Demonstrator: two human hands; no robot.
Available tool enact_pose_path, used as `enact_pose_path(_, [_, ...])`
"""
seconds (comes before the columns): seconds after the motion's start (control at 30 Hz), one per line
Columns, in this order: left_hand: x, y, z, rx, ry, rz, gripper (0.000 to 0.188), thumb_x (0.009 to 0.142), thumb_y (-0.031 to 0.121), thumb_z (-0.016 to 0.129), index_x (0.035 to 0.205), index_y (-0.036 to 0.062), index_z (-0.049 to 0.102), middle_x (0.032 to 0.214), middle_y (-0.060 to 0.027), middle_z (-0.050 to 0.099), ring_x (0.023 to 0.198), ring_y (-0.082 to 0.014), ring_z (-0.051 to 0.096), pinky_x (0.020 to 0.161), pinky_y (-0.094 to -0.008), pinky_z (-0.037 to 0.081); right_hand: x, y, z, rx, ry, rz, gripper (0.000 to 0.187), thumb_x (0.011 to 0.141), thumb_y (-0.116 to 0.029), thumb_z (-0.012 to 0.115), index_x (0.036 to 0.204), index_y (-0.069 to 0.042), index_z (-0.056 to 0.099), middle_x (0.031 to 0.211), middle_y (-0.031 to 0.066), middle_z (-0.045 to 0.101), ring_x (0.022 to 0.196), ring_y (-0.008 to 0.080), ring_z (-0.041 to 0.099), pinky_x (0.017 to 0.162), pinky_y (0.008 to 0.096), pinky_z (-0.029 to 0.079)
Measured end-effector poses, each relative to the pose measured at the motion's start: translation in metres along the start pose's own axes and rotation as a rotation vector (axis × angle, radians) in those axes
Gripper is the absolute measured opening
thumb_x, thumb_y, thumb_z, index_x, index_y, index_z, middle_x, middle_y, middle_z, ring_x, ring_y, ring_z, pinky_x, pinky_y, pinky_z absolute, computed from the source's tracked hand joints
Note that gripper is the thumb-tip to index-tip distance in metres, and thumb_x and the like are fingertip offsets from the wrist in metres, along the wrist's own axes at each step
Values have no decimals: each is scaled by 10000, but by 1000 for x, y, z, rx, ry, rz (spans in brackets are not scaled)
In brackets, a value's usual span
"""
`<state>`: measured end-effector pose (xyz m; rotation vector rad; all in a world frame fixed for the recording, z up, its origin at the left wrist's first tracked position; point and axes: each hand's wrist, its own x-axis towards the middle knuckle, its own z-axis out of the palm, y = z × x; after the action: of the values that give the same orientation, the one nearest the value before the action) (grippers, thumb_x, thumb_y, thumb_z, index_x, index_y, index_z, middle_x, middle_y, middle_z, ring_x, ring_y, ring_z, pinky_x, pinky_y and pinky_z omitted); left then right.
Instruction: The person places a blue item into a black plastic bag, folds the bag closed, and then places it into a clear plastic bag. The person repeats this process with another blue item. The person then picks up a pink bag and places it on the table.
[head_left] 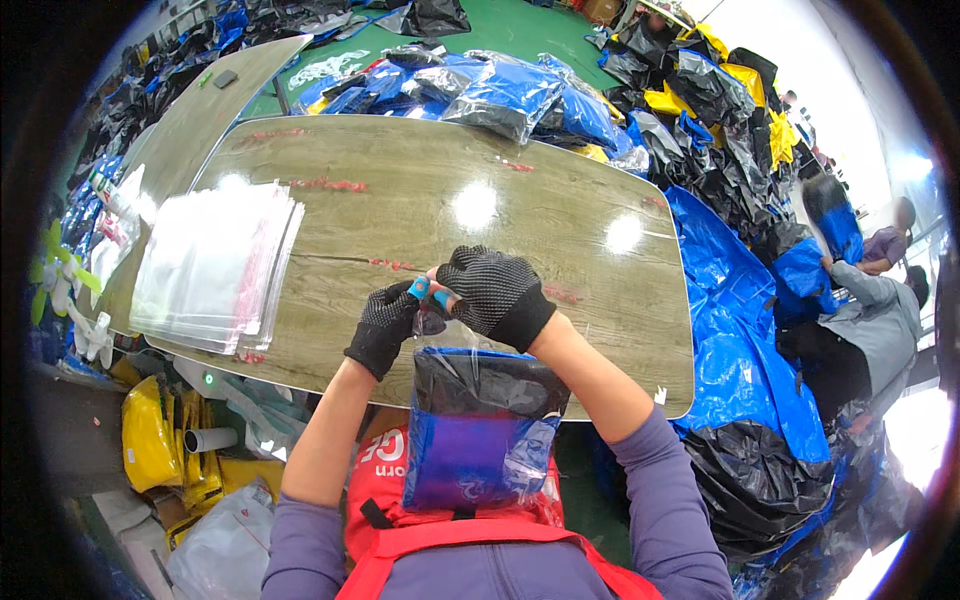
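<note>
A clear plastic bag (pixel 484 425) holding a folded blue and black item hangs in front of me, below the table's near edge. Its gathered top reaches up to my hands. My left hand (pixel 386 322), in a black knit glove, is closed in a pinch on the bag's upper edge. Close beside it, my right hand (pixel 492 295), in a black glove with pale dots, also pinches the bag's top. Blue wraps cover some bare fingertips where the hands meet. Exactly how the plastic lies between the fingers is hidden.
A wood-patterned table (pixel 400 220) carries a stack of clear bags (pixel 210 270) at left. Blue packages (pixel 510 95) pile along its far edge. A large blue sheet (pixel 725 290) lies at right, near a person in grey (pixel 870 320). Yellow pieces (pixel 150 435) sit low at left.
</note>
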<state>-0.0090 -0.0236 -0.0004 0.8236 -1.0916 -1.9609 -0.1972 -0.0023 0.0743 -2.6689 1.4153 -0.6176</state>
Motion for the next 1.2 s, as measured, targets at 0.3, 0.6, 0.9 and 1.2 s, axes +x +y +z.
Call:
enact_pose_path(0.3, [2,-25,-19,186,214,159,438,882,186,636,1265,43,478,831,-58,592,731,-150,575,693,-316,510,2,7,11,-16,115,191,176,753,-156,625,925,-114,623,857,100,627,752,289,638,644,395,513])
enact_pose_path(0.6, [-6,-26,-17,-151,120,-16,148,831,81,664,966,25,637,927,-59,657,836,-153,610,734,-277,483,1,-1,7,161,73,158,233,734,-159,625,963,-119,621,854,116,616,767,324,625,618,434,506])
enact_pose_path(0.9, [-13,-14,-13,1,142,123,200,887,185,631,1007,27,649,899,-74,676,796,-154,657,673,-278,530,6,-9,15,-4,-59,12,177,775,-212,591,924,-150,664,848,94,594,763,293,624,612,418,515])
enact_pose_path(1.2, [-17,-16,-22,-131,42,93,163,839,137,676,951,56,589,854,-27,640,843,-139,611,752,-292,494,4,-3,14,-63,2,8,171,719,-174,648,863,-89,613,857,104,580,800,301,616,645,419,518])
